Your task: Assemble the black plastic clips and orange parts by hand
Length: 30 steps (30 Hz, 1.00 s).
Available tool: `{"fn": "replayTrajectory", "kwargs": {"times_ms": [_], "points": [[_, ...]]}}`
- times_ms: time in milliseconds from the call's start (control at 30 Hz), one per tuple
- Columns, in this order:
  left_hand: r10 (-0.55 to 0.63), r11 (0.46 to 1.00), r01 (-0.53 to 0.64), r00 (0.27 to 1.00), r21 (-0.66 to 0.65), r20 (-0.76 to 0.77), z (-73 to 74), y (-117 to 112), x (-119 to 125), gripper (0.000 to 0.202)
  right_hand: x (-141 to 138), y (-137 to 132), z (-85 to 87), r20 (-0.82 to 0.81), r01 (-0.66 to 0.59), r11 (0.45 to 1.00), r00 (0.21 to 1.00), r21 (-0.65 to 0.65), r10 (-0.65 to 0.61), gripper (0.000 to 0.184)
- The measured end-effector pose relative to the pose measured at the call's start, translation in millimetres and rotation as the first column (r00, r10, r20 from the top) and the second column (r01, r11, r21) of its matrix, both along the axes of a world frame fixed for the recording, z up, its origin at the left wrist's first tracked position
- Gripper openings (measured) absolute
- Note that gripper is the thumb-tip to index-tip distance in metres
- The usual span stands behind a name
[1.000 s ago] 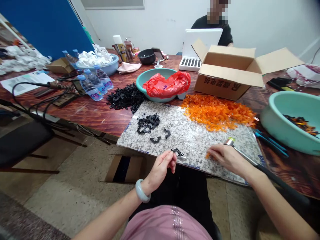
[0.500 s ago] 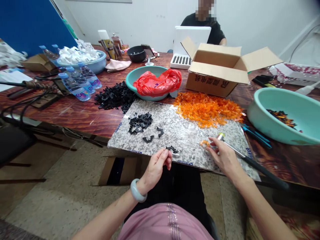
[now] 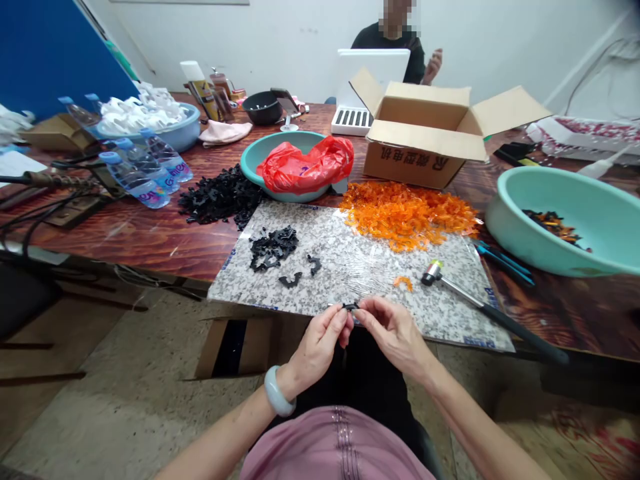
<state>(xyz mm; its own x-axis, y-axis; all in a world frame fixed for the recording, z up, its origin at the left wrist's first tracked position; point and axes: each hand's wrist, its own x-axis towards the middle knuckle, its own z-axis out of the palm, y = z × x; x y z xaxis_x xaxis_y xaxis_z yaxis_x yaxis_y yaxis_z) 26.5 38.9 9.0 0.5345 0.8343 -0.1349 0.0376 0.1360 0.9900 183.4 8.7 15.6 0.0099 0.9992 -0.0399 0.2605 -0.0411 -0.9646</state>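
A person's right hand (image 3: 395, 330), half a second ago at a lone orange piece (image 3: 403, 282) beside the hammer-like tool (image 3: 433, 272), has crossed to meet the left hand (image 3: 320, 340) at the near edge of the speckled slab (image 3: 360, 263) on the table (image 3: 150, 237). Both grips now pinch one small black clip (image 3: 350, 307) between the fingertips, just over that edge. The orange piece lies released on the slab, so the handling appears to centre on the clip alone.
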Motion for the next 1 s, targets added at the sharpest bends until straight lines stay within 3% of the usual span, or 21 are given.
{"fn": "replayTrajectory", "kwargs": {"times_ms": [167, 233, 267, 333, 433, 667, 733, 833, 900, 1000], "points": [[-0.029, 0.999, 0.029, 1.0, -0.019, 0.006, -6.7, 0, 7, 0.03, 19, -2, -4.0, 0.086, -0.012, 1.0, 0.996, 0.01, 0.011, 0.03], [-0.022, 0.998, 0.023, 0.999, -0.053, 0.028, -9.0, 1, 11, 0.03, 38, 3, -4.4, 0.219, 0.057, 0.997, 0.974, 0.047, -0.066, 0.034], [-0.015, 0.997, 0.018, 0.999, -0.069, 0.038, -10.0, 1, 12, 0.031, 48, 6, -5.6, 0.317, 0.13, 0.988, 0.937, 0.083, -0.15, 0.036], [-0.004, 0.996, 0.008, 0.999, -0.092, 0.045, -11.9, 2, 12, 0.032, 68, 14, -10.4, 0.548, 0.275, 0.951, 0.778, 0.142, -0.307, 0.036], [-0.004, 0.996, 0.008, 0.999, -0.093, 0.037, -13.3, 2, 11, 0.032, 84, 23, -19.8, 0.769, 0.346, 0.929, 0.556, 0.131, -0.316, 0.03], [-0.009, 0.999, 0.009, 1.0, -0.053, -0.009, -11.3, 3, 5, 0.032, 82, 18, -25.6, 0.844, 0.346, 0.933, 0.467, 0.101, -0.265, 0.019], [-0.004, 1.0, 0.003, 1.0, -0.024, -0.028, -11.4, 3, 4, 0.031, 80, 14, -22.4, 0.806, 0.316, 0.936, 0.506, 0.156, -0.305, 0.02], [-0.014, 1.0, 0.014, 0.999, 0.008, -0.036, -11.5, 3, 4, 0.032, 67, 5, -10.5, 0.607, 0.255, 0.936, 0.712, 0.243, -0.352, 0.021], [-0.03, 0.999, 0.03, 0.999, 0.021, -0.043, -11.3, 2, 4, 0.032, 50, -2, 0.8, 0.47, 0.206, 0.947, 0.829, 0.244, -0.302, 0.02], [-0.043, 0.997, 0.047, 0.997, 0.064, -0.066, -11.0, 2, 5, 0.032, 24, -9, 14.5, 0.422, 0.103, 0.959, 0.882, 0.263, -0.21, 0.014]]}}
